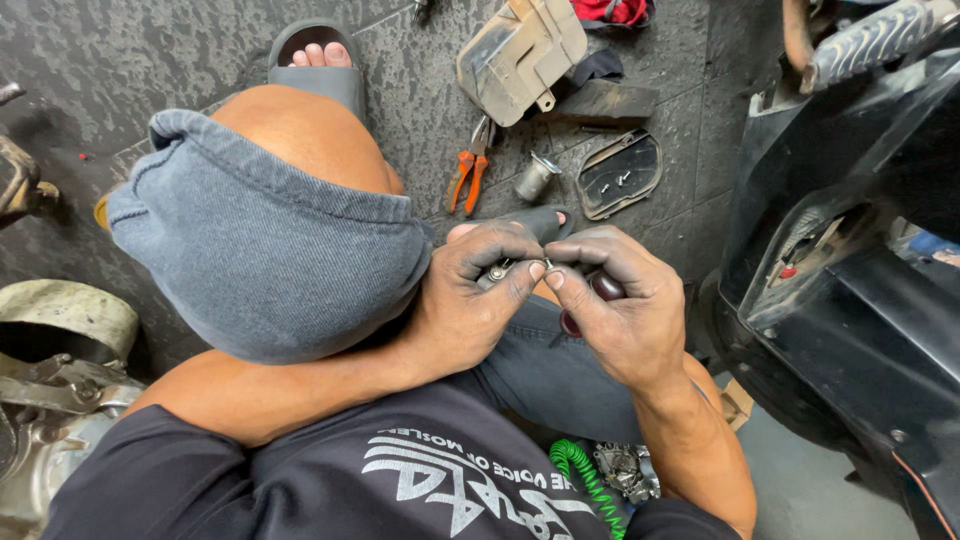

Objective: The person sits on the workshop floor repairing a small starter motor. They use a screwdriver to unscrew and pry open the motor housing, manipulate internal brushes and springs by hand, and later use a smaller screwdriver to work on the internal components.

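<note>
My left hand [478,290] and my right hand [620,305] meet in front of me, both dirty with grease. The fingertips of both pinch a small metal part [500,270] between them, something like a bolt or socket. My right hand also grips a dark red-handled tool [605,288], probably a screwdriver, its handle showing under the palm. My left forearm rests across my raised knee in grey denim shorts [270,250].
On the dark floor lie orange-handled pliers [468,170], a small metal cylinder [535,177], a black cover plate with screws [620,175] and a beige plastic cover [520,55]. A black scooter body [860,250] stands at right. Metal engine parts [50,400] at left. A green coiled cable [585,470] below.
</note>
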